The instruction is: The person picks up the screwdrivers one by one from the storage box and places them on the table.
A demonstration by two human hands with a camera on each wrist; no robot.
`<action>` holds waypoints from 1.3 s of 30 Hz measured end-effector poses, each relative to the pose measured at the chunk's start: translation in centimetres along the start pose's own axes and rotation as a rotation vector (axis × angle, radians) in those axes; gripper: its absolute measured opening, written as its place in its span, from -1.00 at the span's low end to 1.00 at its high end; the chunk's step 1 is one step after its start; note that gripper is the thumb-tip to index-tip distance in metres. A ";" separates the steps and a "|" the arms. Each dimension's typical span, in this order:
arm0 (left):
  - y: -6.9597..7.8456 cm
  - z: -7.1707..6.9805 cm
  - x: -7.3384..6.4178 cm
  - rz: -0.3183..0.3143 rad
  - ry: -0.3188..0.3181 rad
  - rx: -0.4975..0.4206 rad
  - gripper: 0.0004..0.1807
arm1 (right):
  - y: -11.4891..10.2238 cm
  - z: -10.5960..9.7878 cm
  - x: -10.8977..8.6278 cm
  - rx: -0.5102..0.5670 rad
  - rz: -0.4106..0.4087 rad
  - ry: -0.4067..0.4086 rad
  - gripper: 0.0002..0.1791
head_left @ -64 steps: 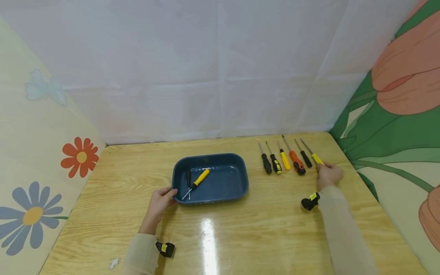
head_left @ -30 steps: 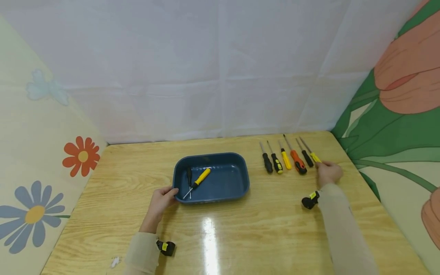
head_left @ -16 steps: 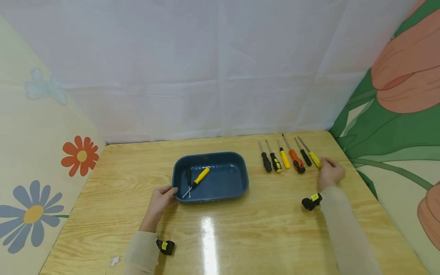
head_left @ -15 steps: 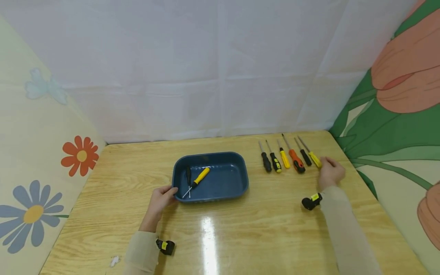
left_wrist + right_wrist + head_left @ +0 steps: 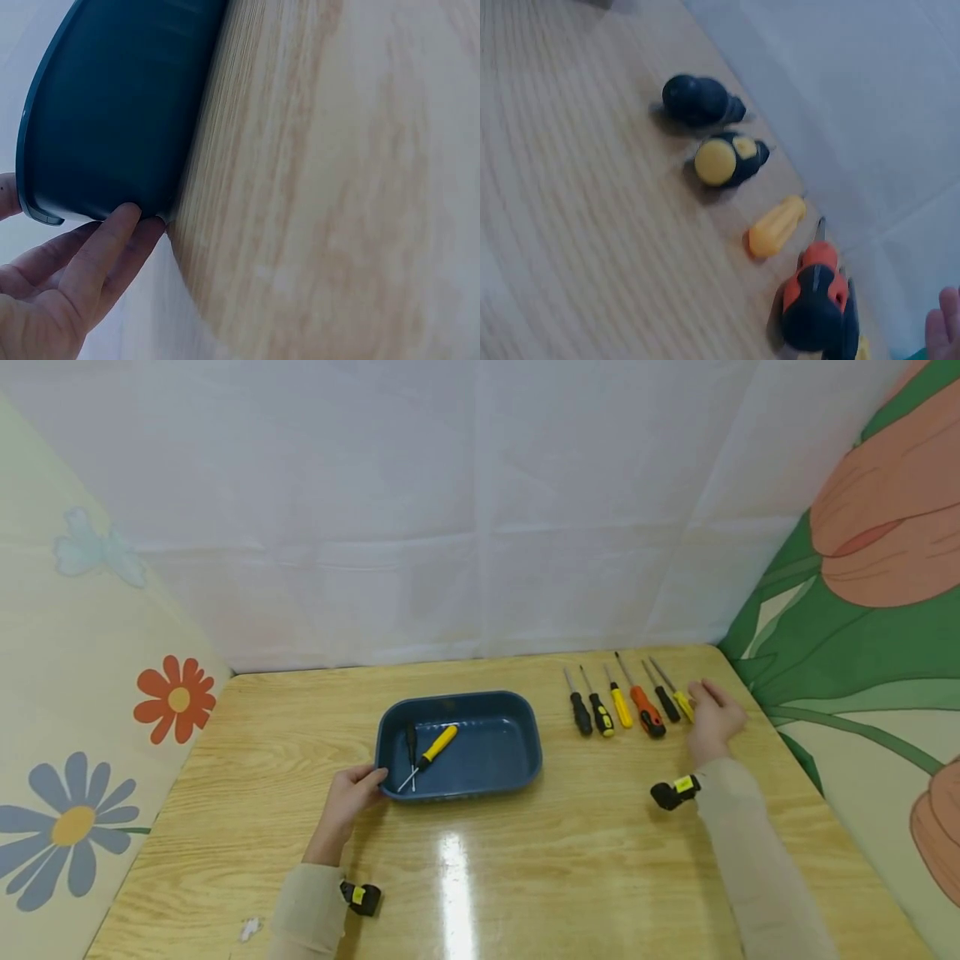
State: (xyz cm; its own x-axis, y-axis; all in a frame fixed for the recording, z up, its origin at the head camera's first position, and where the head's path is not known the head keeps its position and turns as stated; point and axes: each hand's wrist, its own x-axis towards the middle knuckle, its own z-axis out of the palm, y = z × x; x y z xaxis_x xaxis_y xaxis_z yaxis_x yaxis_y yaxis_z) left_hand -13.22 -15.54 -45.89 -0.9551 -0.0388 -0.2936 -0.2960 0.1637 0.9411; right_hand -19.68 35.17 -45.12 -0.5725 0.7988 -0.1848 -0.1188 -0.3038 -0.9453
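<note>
My left hand (image 5: 352,797) holds the near left corner of a dark blue plastic basin (image 5: 534,752). In the left wrist view the thumb is at the rim and the fingers (image 5: 94,262) lie along the outer wall. Inside the basin are a yellow screwdriver (image 5: 442,743) and a black one (image 5: 411,739), their shafts crossing. My right hand (image 5: 716,727) is beside the row's rightmost yellow screwdriver (image 5: 681,700), overlapping its handle end in the head view, and grips nothing. Only its fingertips (image 5: 949,322) enter the right wrist view's right edge.
Left of that screwdriver lie a slim black screwdriver (image 5: 667,703), an orange-black one (image 5: 648,714), a yellow one (image 5: 621,706), a black-yellow one (image 5: 602,717) and a black one (image 5: 581,714). A white cloth wall (image 5: 360,568) stands behind the table (image 5: 562,852).
The right hand has let go of the rightmost yellow screwdriver, which shifted slightly left, and its fingers have risen off the handle. The left hand and basin have stayed put.
</note>
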 end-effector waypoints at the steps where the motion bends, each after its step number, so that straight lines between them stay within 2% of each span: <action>1: 0.0 0.0 0.0 0.001 0.000 0.001 -0.61 | -0.1 0.3 -0.2 0.016 0.009 -0.009 -0.68; 4: 0.1 0.0 0.0 0.001 0.003 0.005 -0.60 | 0.0 1.1 -0.2 0.045 0.004 -0.060 -0.66; 6: 0.0 0.0 0.1 -0.001 0.005 0.008 -0.60 | 0.1 1.7 -0.6 0.022 -0.018 -0.106 -0.68; 7: 0.0 0.0 0.1 -0.003 0.003 0.009 -0.60 | -0.7 2.2 -1.8 0.006 -0.006 -0.114 -0.73; 8: 0.0 -0.1 0.1 -0.004 0.004 0.011 -0.60 | -0.7 2.4 -2.0 -0.003 -0.020 -0.139 -0.73; 10: -0.2 0.0 0.2 -0.009 0.005 0.013 -0.60 | -0.3 2.8 -1.9 0.048 -0.024 -0.203 -0.76; 13: -0.3 0.0 0.3 -0.015 0.002 0.017 -0.60 | -0.5 3.5 -2.7 0.055 -0.035 -0.275 -0.76; 19: -0.3 0.0 0.3 -0.018 0.006 0.018 -0.61 | -2.3 5.9 -5.9 0.068 -0.066 -0.345 -0.75; 22: -0.1 0.0 0.1 -0.019 0.010 0.017 -0.61 | -1.5 6.7 -5.3 0.133 -0.078 -0.430 -0.72; 26: 0.0 0.1 0.1 -0.017 0.005 0.009 -0.61 | -1.6 7.8 -6.0 0.050 -0.135 -0.509 -0.71; 29: 0.1 0.1 0.0 -0.011 -0.001 0.004 -0.61 | -2.8 8.8 -8.0 -0.101 -0.204 -0.531 -0.67; 34: 0.3 0.1 -0.2 -0.009 -0.001 -0.001 -0.60 | -3.1 10.3 -9.3 -0.278 -0.255 -0.611 -0.66; 36: 0.3 0.1 -0.2 -0.009 0.000 -0.002 -0.60 | -3.1 10.9 -9.9 -0.326 -0.285 -0.658 -0.66; 39: 0.3 0.1 -0.2 -0.009 0.000 0.000 -0.60 | -2.8 11.7 -10.7 -0.334 -0.302 -0.740 -0.64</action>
State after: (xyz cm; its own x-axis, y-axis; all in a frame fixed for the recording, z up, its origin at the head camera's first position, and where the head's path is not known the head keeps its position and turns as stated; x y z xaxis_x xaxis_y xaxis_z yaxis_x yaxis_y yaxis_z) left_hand -13.11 -15.34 -45.52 -0.9526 -0.0404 -0.3016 -0.3041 0.1629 0.9386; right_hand -22.71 21.46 -37.37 -0.9494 0.2420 0.2000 -0.1730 0.1284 -0.9765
